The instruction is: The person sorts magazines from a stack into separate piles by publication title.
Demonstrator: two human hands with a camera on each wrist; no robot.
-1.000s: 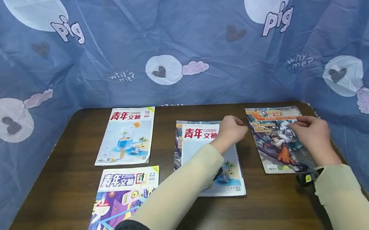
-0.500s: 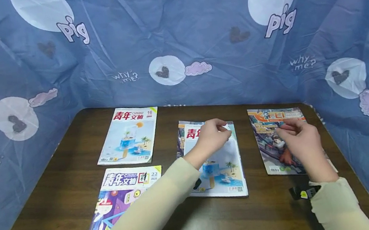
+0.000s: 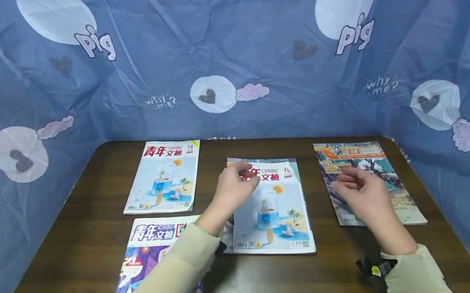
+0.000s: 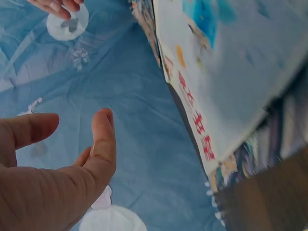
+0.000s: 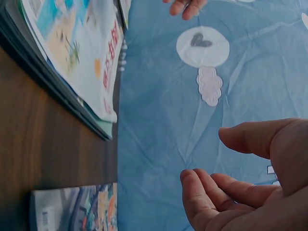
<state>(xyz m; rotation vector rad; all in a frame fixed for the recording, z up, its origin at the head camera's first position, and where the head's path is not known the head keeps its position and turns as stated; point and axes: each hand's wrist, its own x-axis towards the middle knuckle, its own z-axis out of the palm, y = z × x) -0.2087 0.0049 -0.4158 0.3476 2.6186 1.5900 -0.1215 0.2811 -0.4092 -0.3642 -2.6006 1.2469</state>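
Observation:
In the head view a white magazine [image 3: 267,221] with red lettering and an iced-drink beach picture lies on a small stack at mid-table; a colourful comic cover [image 4: 226,173] peeks out beneath it. My left hand [image 3: 236,186] hovers over its upper left part, thumb and fingers apart, holding nothing. To the right, my right hand [image 3: 363,194] is raised above an orange-titled comic magazine [image 3: 385,166] and covers part of it. Its thumb and fingers are also spread with a gap between them, as the right wrist view shows.
A matching white magazine [image 3: 163,175] lies at the back left, and a purple-covered magazine [image 3: 142,257] in front of it is partly hidden by my left sleeve. A blue printed cloth [image 3: 281,26] hangs around the back and sides of the brown wooden table [image 3: 272,290].
My left hand has moved left from the stack's upper right corner to its upper left. My right hand has drawn left and nearer to me. The magazines stay in place.

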